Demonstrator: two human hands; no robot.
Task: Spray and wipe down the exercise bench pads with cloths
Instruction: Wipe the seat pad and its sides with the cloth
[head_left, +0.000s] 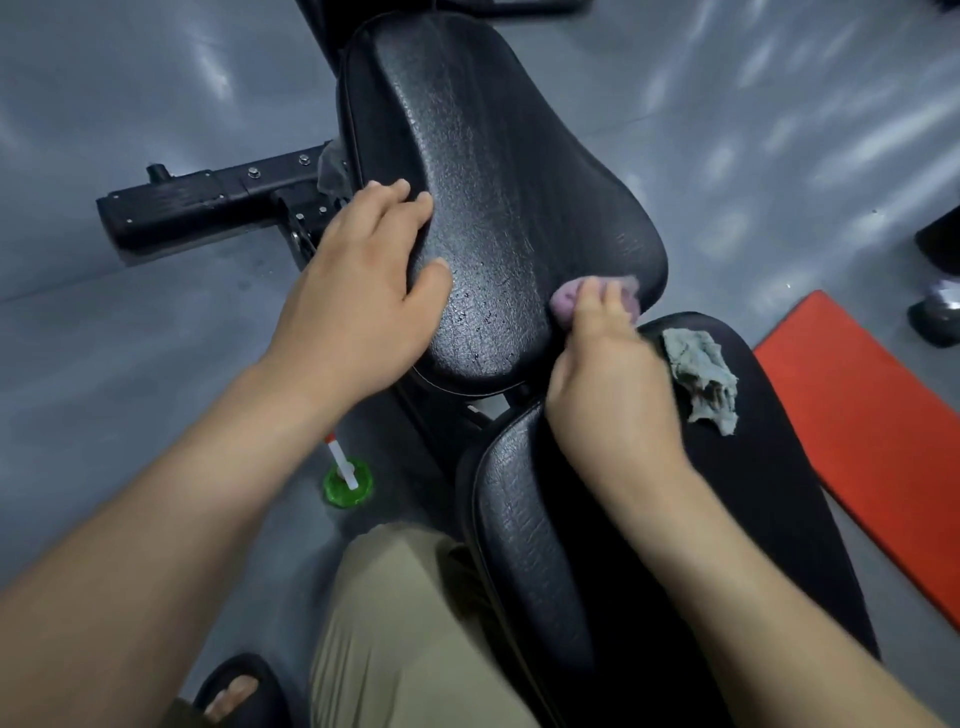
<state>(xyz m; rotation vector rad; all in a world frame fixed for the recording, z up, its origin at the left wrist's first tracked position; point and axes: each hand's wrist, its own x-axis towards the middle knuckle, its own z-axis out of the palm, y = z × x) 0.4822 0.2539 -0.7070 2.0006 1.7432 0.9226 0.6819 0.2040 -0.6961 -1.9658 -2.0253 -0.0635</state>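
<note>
The near bench pad (597, 519), black and textured, lies under the person's right forearm, with a crumpled grey cloth (704, 382) resting on it just right of the right hand (610, 395). That hand's grip is clenched on a pink cloth (566, 301), pressing it against the near right edge of the far bench pad (493, 182), where droplets show. The left hand (358, 280) lies flat and released on that pad's left edge. On the floor near the left forearm stands a green spray bottle (347, 480).
</note>
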